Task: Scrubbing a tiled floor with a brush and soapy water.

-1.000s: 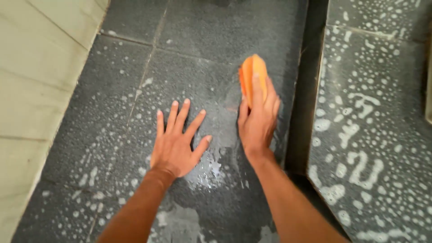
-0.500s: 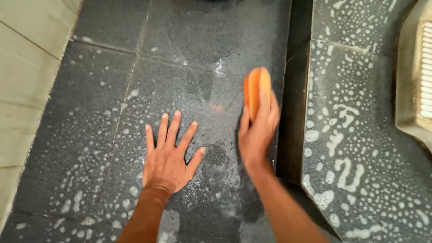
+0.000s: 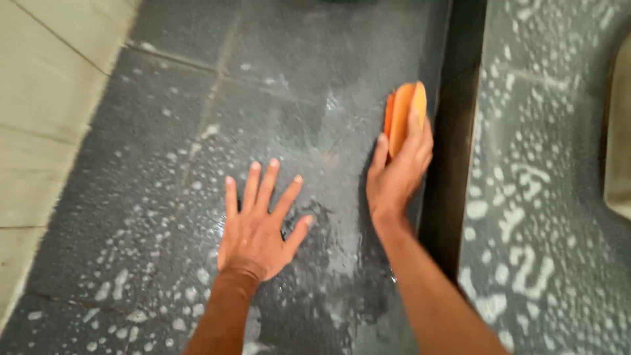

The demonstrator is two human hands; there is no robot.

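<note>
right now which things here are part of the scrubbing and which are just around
In use:
- orange scrub brush, gripped by right hand
- left hand, flat on the wet dark floor tiles

Just around:
- pale wall tiles
- soapy raised slab
- dark channel

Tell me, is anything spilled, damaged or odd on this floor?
Nothing looks damaged. White soap foam is spattered over the dark tiled floor. The right hand presses an orange scrub brush beside a dark gap; the left hand lies flat.
</note>
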